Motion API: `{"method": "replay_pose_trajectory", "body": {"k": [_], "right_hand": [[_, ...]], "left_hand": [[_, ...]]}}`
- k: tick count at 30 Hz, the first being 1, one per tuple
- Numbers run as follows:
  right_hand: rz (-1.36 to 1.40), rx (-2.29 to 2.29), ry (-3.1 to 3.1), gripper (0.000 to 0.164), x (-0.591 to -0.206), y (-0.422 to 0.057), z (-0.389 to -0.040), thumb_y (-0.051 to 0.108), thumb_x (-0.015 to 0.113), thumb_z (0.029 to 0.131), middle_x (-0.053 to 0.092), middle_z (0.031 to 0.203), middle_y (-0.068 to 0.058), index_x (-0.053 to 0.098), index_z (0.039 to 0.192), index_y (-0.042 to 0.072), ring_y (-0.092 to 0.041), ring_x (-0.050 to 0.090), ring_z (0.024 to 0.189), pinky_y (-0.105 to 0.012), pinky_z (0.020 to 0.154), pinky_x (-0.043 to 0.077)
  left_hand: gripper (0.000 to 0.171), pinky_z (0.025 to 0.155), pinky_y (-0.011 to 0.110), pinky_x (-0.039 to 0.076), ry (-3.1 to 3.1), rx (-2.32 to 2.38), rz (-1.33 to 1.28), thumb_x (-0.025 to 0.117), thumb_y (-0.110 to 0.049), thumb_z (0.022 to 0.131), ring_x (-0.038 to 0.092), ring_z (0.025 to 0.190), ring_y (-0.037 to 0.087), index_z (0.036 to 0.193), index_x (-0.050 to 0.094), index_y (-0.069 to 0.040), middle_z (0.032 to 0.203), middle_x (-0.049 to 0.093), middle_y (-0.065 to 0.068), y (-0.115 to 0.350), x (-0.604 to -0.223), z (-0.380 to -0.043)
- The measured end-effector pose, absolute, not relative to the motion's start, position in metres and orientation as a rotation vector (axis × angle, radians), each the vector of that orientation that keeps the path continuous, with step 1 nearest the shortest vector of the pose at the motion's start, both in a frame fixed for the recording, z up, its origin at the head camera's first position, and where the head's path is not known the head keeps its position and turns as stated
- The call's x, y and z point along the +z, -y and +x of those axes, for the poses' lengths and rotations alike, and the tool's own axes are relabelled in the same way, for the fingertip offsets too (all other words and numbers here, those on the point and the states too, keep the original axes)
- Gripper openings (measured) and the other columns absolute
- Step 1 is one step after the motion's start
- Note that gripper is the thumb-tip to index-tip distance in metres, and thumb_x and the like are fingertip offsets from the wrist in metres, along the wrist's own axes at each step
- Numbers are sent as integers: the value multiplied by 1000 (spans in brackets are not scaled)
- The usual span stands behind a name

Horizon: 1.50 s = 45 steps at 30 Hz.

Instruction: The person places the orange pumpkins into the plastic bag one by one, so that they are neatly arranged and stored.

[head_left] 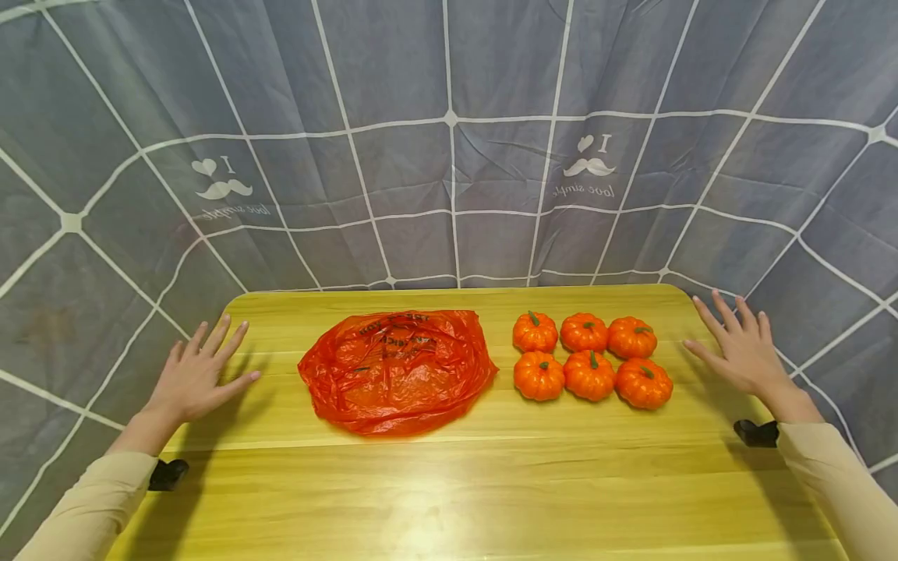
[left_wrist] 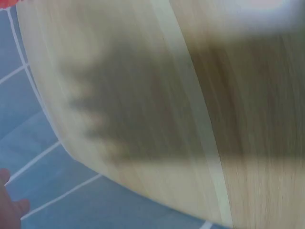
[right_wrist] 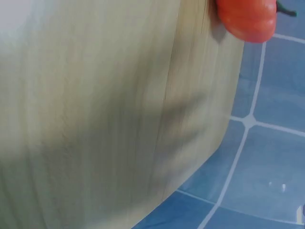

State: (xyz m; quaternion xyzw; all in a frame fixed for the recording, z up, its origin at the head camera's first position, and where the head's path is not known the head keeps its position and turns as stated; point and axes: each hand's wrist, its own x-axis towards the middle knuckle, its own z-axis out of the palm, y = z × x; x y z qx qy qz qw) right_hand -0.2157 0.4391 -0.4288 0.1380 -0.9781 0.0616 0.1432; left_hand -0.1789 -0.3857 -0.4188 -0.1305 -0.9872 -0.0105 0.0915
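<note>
In the head view my left hand [head_left: 198,375] is spread over the table's left edge, its fingers straight and holding nothing. To its right a crumpled red plastic bag [head_left: 400,374] with dark print lies flat. My right hand [head_left: 742,351] is held with fingers spread at the right edge, also holding nothing. Nearest to it is a small orange pumpkin [head_left: 644,383] with a green stem, one of several set in two rows of three. The right wrist view shows one orange pumpkin [right_wrist: 250,19] at the top; the left wrist view catches fingertips [left_wrist: 21,206] at lower left.
The light wood table [head_left: 449,499] has rounded far corners. A grey curtain [head_left: 505,171] with white lines hangs behind it and at both sides. Dark wrist mounts [head_left: 168,474] stick out below the sleeves. Shadows of both hands fall on the wood.
</note>
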Motion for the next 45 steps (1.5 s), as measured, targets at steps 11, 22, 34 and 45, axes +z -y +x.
{"method": "replay_pose_trajectory", "body": {"k": [11,22,34,45], "right_hand": [[383,393,2645,64,-431,-419,-197,33,51,96,31,153,-21,26,153,19,-54,32,125,-71,95,20],[411,778,2530,49,-434,-390,-181,19,41,100,42,135,-36,35,148,7,-57,37,114,-67,84,23],[323,1104,2615,57,-439,-369,-176,18,39,101,32,137,-44,19,150,-3,-61,32,117,-73,94,21],[140,1323,2675,72,-447,-359,-166,18,54,96,29,143,-36,12,153,1,-42,29,127,-48,103,24]], "left_hand": [[81,93,70,30,2880,-348,-358,55,-45,92,34,129,51,156,14,-19,153,30,24,361,-419,-175],[75,93,72,33,2890,-751,-257,53,-38,96,37,128,54,155,14,-14,150,32,30,336,-416,-172],[77,102,66,33,2861,-1236,-159,53,-32,97,35,131,52,155,8,-10,148,32,33,303,-422,-175],[87,106,62,32,2825,-1516,-59,57,-29,96,32,132,50,154,-3,-5,150,26,33,285,-434,-182]]}}
